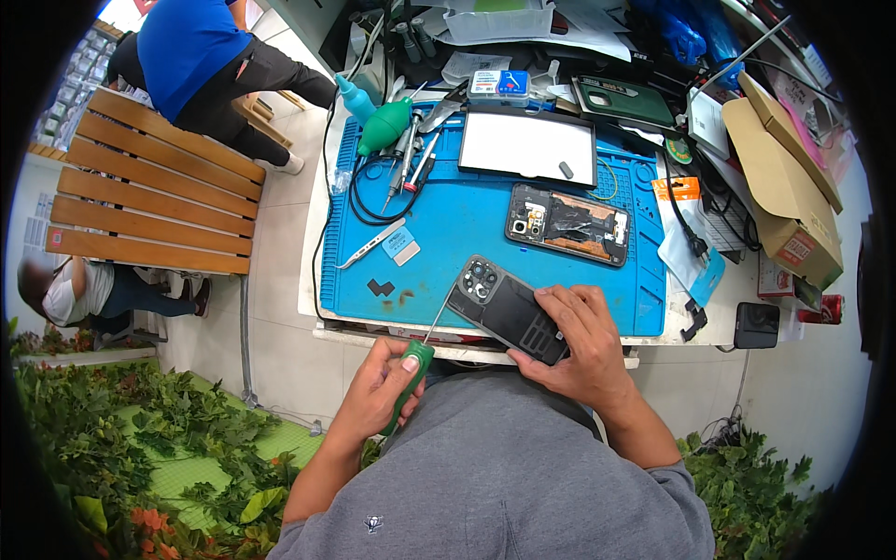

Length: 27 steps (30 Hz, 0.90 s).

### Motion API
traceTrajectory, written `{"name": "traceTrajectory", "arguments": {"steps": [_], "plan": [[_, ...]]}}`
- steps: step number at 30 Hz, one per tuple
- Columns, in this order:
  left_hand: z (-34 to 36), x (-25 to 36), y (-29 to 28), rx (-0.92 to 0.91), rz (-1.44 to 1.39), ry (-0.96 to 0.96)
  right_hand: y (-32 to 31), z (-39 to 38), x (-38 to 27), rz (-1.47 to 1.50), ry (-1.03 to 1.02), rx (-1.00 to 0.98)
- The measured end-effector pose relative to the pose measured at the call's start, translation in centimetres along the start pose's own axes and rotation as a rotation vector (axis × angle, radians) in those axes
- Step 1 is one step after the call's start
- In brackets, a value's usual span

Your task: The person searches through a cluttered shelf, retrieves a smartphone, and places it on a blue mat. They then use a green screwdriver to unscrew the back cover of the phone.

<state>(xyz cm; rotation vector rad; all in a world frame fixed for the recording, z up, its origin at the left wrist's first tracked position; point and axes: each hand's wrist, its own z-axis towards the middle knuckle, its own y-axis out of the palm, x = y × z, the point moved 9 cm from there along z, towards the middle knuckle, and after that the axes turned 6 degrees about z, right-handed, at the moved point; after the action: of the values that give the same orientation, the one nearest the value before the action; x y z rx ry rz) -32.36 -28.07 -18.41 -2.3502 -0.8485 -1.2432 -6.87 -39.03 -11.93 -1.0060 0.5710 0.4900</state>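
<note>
My left hand grips a green-handled screwdriver, whose thin shaft reaches up to the left edge of a dark phone near its camera bump; whether the tip touches it is too small to tell. My right hand holds that phone tilted over the mat's front edge, fingers on its right side and thumb below. On the blue mat, an opened phone lies beyond, with small dark pieces and white tweezers to the left.
A green air blower, tools and a white tray stand at the back. Cardboard boxes and cables crowd the right. Two people are left of the workbench, beside a wooden slatted bench; artificial foliage borders the floor.
</note>
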Motion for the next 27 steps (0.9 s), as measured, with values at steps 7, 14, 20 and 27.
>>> {"name": "traceTrajectory", "arguments": {"steps": [7,14,20,27], "plan": [[0.3,0.1,-1.1,0.060,0.002,0.047,0.0,-0.1,0.1,-0.001,0.009,-0.004],[-0.2,0.3,-0.6,0.008,0.067,0.000,0.0,0.0,0.2,-0.002,0.015,-0.015],[0.2,0.1,-0.6,-0.008,0.087,0.000,0.0,0.0,0.3,-0.002,0.017,-0.019],[0.7,0.7,-0.5,-0.003,0.067,-0.018,-0.1,0.0,0.4,0.000,0.007,-0.026]]}}
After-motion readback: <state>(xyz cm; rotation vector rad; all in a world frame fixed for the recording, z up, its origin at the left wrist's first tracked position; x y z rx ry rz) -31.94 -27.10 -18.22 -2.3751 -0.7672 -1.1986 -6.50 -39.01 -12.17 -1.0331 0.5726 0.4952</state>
